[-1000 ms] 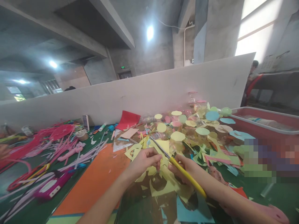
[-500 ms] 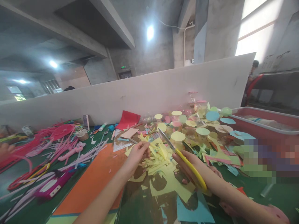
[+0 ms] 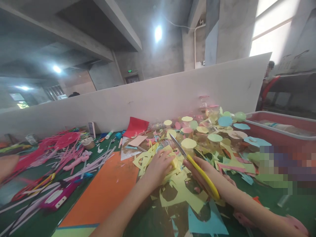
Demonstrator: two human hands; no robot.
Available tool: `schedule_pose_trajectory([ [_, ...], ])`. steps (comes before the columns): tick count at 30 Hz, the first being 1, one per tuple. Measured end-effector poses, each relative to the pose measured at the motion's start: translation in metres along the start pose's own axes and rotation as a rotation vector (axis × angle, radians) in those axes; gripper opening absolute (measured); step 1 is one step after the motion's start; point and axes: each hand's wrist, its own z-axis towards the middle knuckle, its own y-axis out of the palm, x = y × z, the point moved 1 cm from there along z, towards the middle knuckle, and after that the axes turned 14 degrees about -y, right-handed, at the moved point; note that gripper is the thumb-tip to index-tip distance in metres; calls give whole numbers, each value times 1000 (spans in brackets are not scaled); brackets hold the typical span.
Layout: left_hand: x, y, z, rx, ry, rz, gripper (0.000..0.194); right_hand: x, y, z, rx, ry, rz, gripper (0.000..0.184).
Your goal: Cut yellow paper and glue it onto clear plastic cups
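Note:
My right hand (image 3: pixel 201 172) grips yellow-handled scissors (image 3: pixel 197 169); their closed blades point up and away toward the paper circles. My left hand (image 3: pixel 159 166) is curled over a bunch of yellow paper scraps (image 3: pixel 145 158), fingers closed on them, just left of the blades. More cut yellow paper (image 3: pixel 181 194) with round holes lies under both hands on the green table. Several paper circles (image 3: pixel 189 143) in yellow, green, blue and pink cover clear cups behind the scissors.
An orange sheet (image 3: pixel 103 191) lies to the left, a blue sheet (image 3: pixel 204 222) near my right forearm. Pink strips and straws (image 3: pixel 64 151) spread at far left. A white board (image 3: pixel 153 98) walls the table's back. A red tray (image 3: pixel 283 130) stands right. Another person's hand (image 3: pixel 7 164) shows at the left edge.
My left hand dropped from pinching a raised yellow scrap to pressing down on the scrap pile closer to the scissors. The scissors stayed almost where they were.

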Motion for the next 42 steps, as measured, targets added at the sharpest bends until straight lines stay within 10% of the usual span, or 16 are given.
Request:
schedule_pose_trajectory([
  [7, -1, 0, 5, 126, -70, -109, 11, -7, 2, -2, 9, 13, -57, 39],
  [16, -2, -25, -2, 217, -574, -627, 24, 4, -2, 0, 16, -56, 4, 44],
  [27, -16, -24, -3, 165, -287, -228, 23, 0, -2, -1, -10, -29, -99, 42],
  [42, -13, -17, 0, 63, -759, -714, 36, -4, -2, -4, -27, 16, -354, 41],
])
